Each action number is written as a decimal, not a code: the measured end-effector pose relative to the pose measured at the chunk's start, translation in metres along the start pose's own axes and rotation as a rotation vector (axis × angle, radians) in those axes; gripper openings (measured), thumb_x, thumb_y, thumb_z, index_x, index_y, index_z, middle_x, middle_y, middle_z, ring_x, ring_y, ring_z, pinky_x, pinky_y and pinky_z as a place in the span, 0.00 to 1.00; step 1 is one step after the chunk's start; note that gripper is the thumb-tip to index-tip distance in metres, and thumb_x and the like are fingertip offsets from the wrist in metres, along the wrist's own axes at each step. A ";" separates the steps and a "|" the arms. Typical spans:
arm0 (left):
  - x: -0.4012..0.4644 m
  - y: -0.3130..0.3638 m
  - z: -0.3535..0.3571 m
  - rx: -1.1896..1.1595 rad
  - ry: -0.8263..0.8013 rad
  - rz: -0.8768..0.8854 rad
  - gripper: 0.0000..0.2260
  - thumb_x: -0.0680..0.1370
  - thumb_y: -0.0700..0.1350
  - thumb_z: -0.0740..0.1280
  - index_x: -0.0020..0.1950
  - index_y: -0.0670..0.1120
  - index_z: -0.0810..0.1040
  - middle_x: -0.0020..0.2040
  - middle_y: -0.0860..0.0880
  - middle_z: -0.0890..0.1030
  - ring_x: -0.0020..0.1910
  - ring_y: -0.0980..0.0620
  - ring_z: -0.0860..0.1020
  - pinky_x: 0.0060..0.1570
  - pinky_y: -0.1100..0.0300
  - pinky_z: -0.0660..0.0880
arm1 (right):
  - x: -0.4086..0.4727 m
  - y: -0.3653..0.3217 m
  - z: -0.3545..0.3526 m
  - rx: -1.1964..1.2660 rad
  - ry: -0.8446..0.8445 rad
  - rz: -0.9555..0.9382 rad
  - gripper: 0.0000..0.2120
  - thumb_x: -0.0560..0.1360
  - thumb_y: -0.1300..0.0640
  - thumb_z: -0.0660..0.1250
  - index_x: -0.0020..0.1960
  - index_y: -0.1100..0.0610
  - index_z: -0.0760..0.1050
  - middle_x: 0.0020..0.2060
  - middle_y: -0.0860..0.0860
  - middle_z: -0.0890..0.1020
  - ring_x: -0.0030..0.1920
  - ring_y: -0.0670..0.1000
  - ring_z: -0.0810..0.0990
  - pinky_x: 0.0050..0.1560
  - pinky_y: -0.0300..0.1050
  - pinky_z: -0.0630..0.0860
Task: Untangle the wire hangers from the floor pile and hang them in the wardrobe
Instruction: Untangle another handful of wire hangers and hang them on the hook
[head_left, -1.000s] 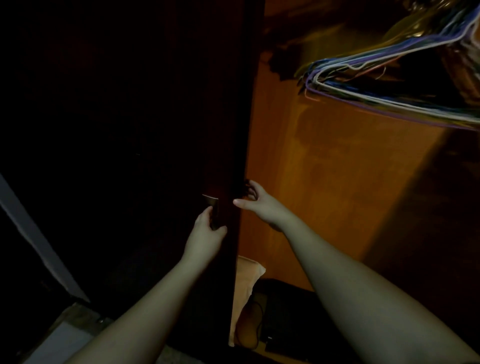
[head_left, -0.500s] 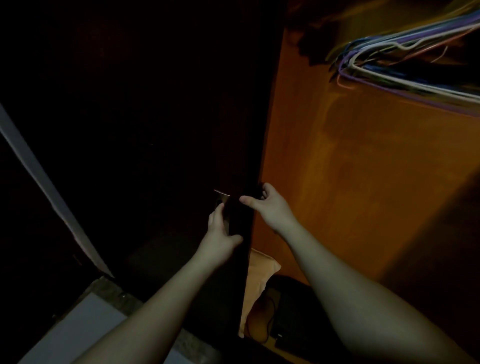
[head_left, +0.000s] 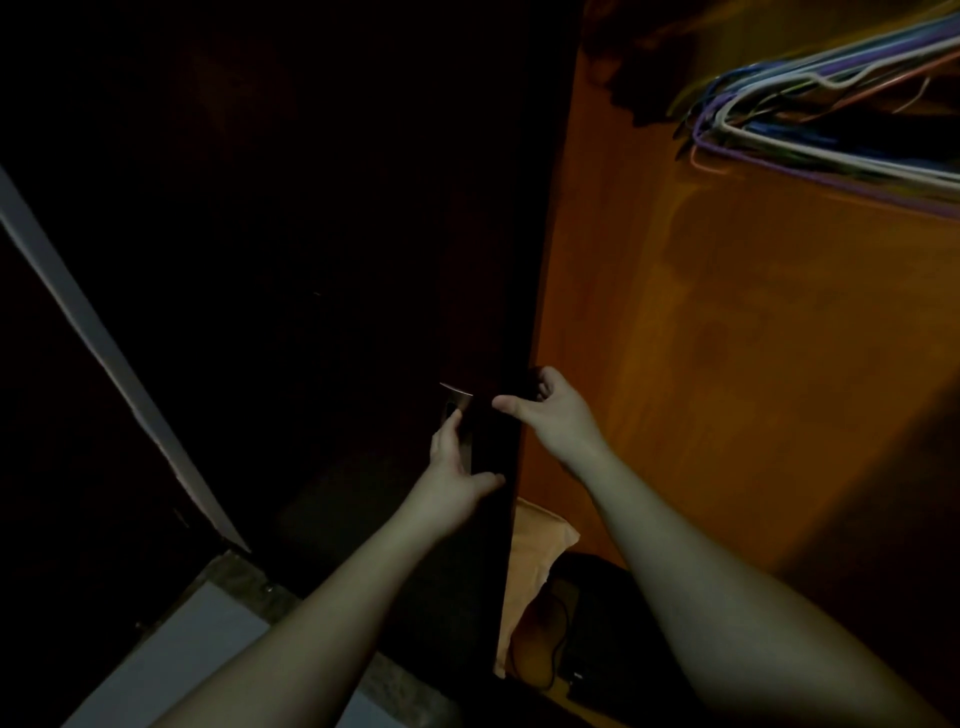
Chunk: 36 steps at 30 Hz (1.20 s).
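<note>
A bundle of several coloured wire hangers (head_left: 831, 140) hangs at the top right inside the wardrobe, in front of its orange wooden panel (head_left: 727, 338). A dark wardrobe door (head_left: 311, 260) fills the left and middle. My left hand (head_left: 454, 470) rests on the outside of the door, with straight fingers touching the metal door handle (head_left: 457, 397) and the thumb spread to the right. My right hand (head_left: 553, 410) reaches from the wardrobe side and curls its fingers round the door's edge (head_left: 519, 338). Neither hand holds a hanger.
On the wardrobe floor lie a tan cloth or bag (head_left: 535, 551) and a black item with a cord (head_left: 597, 649). A pale strip (head_left: 104, 353) runs diagonally at the left, and light floor (head_left: 182, 649) shows at the bottom left. The scene is very dim.
The door edge, both hands and the hanger bundle have shifted to the right in view. Both hands stay on the door in the same places.
</note>
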<state>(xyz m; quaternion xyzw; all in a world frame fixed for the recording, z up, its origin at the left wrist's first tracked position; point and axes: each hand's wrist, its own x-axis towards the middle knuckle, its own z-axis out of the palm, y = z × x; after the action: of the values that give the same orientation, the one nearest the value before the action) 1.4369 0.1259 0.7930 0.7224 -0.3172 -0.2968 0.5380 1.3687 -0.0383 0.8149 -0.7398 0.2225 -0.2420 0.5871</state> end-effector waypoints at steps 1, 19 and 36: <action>0.000 -0.001 -0.001 -0.014 0.019 0.000 0.40 0.77 0.40 0.70 0.80 0.57 0.48 0.80 0.50 0.54 0.75 0.47 0.63 0.63 0.57 0.68 | 0.001 0.002 -0.001 0.003 -0.010 -0.003 0.22 0.70 0.49 0.76 0.61 0.51 0.73 0.57 0.46 0.81 0.57 0.45 0.80 0.57 0.42 0.77; 0.010 -0.013 0.009 -0.161 0.168 0.044 0.32 0.77 0.43 0.69 0.77 0.58 0.60 0.74 0.52 0.64 0.68 0.50 0.70 0.62 0.50 0.74 | -0.019 -0.004 0.004 -0.115 0.075 -0.078 0.06 0.81 0.54 0.63 0.57 0.45 0.70 0.47 0.36 0.77 0.47 0.30 0.76 0.42 0.26 0.73; 0.008 -0.016 -0.002 -0.199 0.038 0.037 0.32 0.78 0.37 0.66 0.77 0.58 0.59 0.74 0.52 0.65 0.67 0.51 0.71 0.48 0.66 0.72 | -0.062 -0.002 -0.037 -0.150 0.164 -0.011 0.13 0.82 0.53 0.59 0.66 0.50 0.68 0.55 0.38 0.75 0.55 0.37 0.75 0.48 0.25 0.73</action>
<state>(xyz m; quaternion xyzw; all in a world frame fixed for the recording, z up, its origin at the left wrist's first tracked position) 1.4460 0.1245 0.7776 0.6648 -0.2892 -0.3029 0.6186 1.2968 -0.0279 0.8183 -0.7605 0.2832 -0.2877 0.5087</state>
